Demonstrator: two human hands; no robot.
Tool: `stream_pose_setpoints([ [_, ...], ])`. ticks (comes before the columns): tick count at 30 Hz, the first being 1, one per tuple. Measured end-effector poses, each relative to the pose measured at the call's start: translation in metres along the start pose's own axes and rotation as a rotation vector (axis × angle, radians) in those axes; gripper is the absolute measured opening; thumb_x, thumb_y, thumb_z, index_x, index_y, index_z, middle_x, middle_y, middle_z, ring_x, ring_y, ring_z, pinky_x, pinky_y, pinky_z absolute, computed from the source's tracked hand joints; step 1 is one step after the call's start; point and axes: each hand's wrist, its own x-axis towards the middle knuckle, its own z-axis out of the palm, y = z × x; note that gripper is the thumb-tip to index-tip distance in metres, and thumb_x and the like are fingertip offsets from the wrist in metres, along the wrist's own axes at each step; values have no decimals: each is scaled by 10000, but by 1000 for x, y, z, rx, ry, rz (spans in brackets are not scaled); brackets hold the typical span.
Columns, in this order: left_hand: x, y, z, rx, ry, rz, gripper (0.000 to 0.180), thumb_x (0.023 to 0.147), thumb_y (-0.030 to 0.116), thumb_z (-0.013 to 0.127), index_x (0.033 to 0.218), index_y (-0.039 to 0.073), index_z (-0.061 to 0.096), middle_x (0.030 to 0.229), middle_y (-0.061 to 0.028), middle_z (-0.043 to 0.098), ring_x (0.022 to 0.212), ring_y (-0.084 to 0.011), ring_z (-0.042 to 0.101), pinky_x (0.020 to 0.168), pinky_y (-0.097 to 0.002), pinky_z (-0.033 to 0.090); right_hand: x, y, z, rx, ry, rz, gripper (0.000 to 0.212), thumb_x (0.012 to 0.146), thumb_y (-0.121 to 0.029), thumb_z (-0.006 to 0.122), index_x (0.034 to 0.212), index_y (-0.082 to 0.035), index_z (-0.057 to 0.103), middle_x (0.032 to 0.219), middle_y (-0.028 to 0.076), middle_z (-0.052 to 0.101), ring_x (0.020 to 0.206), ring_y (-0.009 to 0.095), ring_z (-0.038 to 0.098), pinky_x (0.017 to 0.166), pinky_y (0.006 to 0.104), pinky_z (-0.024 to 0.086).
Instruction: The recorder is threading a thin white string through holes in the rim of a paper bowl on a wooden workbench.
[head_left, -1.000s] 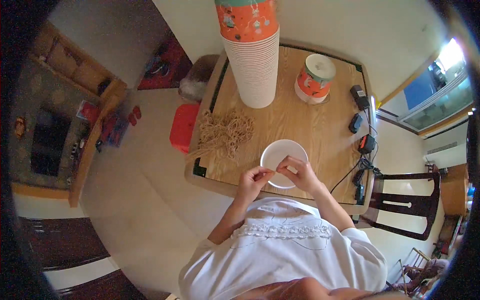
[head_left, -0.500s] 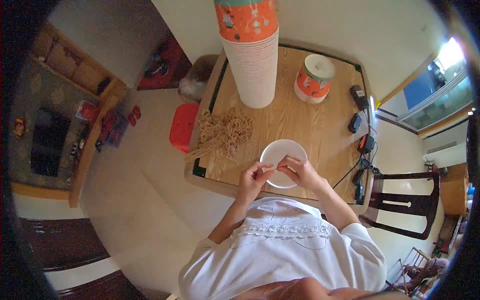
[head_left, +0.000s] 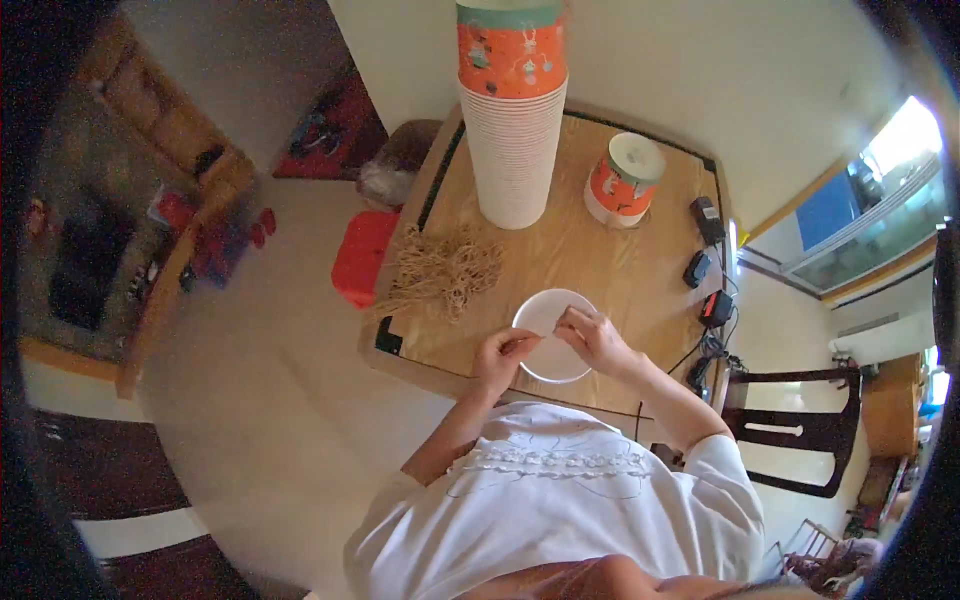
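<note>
A round white paper tub (head_left: 537, 310) stands at the table's near edge, its mouth toward me. Over its near half both hands are pinched, fingertips a short gap apart. My left hand (head_left: 502, 358) is at the tub's left rim, thumb and forefinger pressed together. My right hand (head_left: 594, 343) is above the tub's right side, its fingers also pinched. Whatever lies in the fingertips is too small to make out against the white. Left of the tub lies a loose tangle of tan strings (head_left: 445, 270), spilling toward the table's left edge.
Behind the tub rises a tall stack of paper tubs (head_left: 512, 150), orange and green at the top. A shorter orange tub (head_left: 624, 185) stands upside down to its right. Black adapters and cables (head_left: 708, 265) line the right edge. A red stool (head_left: 364, 258) and dark chair (head_left: 800, 430) flank the table.
My fingertips have moved slightly apart, the right hand now a little higher than the left. The whole view has shifted somewhat; the tub and strings keep their places on the table.
</note>
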Motion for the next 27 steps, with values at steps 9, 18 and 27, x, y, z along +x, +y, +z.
stream_pose_setpoints([
  [9,-1,4,0,-94,-84,-357,137,751,158,662,815,36,656,732,0,611,654,-56,531,565,-196,415,2,7,1,-95,-61,-236,129,723,-44,634,840,-26,583,790,118,570,742,292,566,614,368,464],
  [18,-3,-37,12,117,33,220,121,745,156,667,798,50,647,639,-14,565,535,-62,470,473,-247,381,-9,7,22,-178,-69,55,32,786,6,520,783,12,489,723,158,495,707,353,501,599,392,417],
  [27,12,-4,-40,236,417,292,79,743,121,641,766,51,612,653,-87,579,570,-207,576,506,-312,449,12,106,15,-498,-50,113,260,785,-153,583,1030,-107,512,686,93,531,624,266,538,575,344,440],
])
